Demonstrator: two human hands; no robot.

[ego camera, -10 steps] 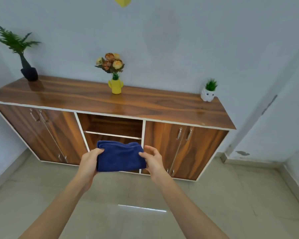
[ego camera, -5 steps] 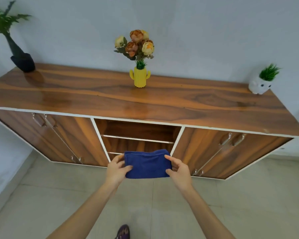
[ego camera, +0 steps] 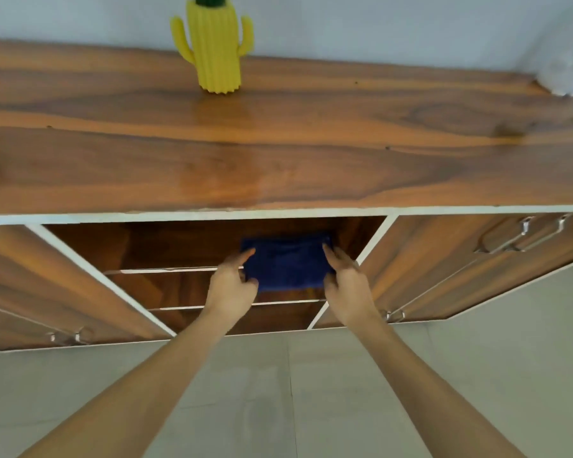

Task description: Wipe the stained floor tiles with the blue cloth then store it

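A: Scene? 
B: Wood sideboard (ego camera: pixel 278 153) against a pale wall, grey floor tiles (ego camera: pixel 477 375) below, yellow cactus vase (ego camera: pixel 216 51) on top.
A: Cloth? 
B: Folded blue cloth (ego camera: pixel 286 264) in the open middle bay, between both sets of fingers.
A: Grip? 
B: Left hand (ego camera: pixel 229 287) and right hand (ego camera: pixel 346 285) pinch its side edges.

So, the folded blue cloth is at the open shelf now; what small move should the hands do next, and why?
Probably slide the blue cloth a little deeper and let go. Both the left hand and right hand hold its sides, and its near edge seems to overhang the top shelf of the cabinet.
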